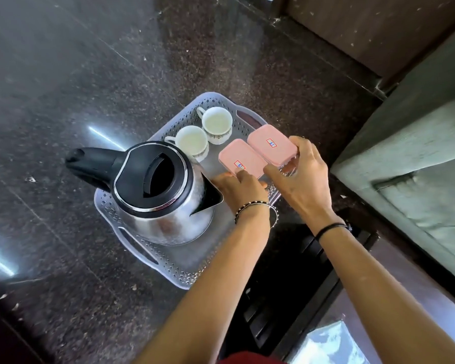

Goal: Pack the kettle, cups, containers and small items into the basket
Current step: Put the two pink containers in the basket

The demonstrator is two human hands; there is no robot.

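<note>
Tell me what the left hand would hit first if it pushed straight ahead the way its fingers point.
The left hand already touches the nearer pink-lidded container. Beyond that, probably the second pink-lidded container beside it, though depth is hard to judge.

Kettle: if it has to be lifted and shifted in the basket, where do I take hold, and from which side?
Take the kettle by its black handle, coming from the left. It juts out over the basket rim there; cups and hands crowd the other side.
</note>
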